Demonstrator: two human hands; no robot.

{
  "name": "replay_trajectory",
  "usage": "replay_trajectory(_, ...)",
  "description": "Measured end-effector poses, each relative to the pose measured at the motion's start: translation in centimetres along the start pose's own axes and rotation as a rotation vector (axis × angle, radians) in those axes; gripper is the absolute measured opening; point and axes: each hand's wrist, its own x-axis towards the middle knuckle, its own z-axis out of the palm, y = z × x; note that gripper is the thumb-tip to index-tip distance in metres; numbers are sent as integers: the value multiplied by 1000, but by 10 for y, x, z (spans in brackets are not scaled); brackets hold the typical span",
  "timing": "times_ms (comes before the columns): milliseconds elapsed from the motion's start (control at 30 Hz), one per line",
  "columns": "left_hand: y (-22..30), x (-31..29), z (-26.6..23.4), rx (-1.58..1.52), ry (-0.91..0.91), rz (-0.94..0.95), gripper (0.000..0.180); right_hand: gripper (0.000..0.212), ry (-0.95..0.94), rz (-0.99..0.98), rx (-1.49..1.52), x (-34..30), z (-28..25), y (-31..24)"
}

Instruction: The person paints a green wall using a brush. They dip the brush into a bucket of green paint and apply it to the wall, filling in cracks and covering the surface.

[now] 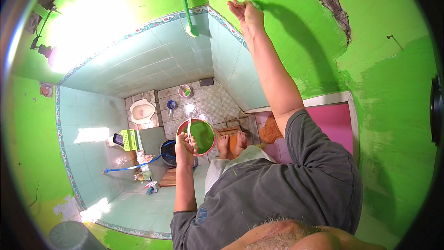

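My left hand (187,145) is closed on the pale handle (189,127) of a bucket with a pinkish-red rim (213,141). Inside the bucket is something bright green, like the paint on the wall. From this angle I cannot tell whether it hangs or stands. My right arm stretches up and forward, bringing my right hand (249,17) to the bright green wall (296,41) above the tiles. Its fingers are bent together, and a bit of green shows at them; whatever they hold is hidden.
Left of the bucket stand a dark tub (168,152) with a blue hose (134,170) and a squat toilet (142,111). A blue dipper (171,105) and a pink bowl (184,91) sit on the floor. A green pipe (186,9) juts from the far corner. Behind my feet lies an orange mat (271,130).
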Motion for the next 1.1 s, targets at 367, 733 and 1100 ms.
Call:
replay_trajectory(367, 2, -3, -1, 2, -22, 22, 31, 26, -89, -369, -455, 1, -26, 34)
replay_trajectory(733, 0, -4, -8, 6, 1, 17, 32, 29, -17, 263, -116, -23, -112, 116)
replay_trajectory(1100, -3, 0, -3, -46, -12, 12, 25, 24, 136, 318, 27, 40, -127, 110)
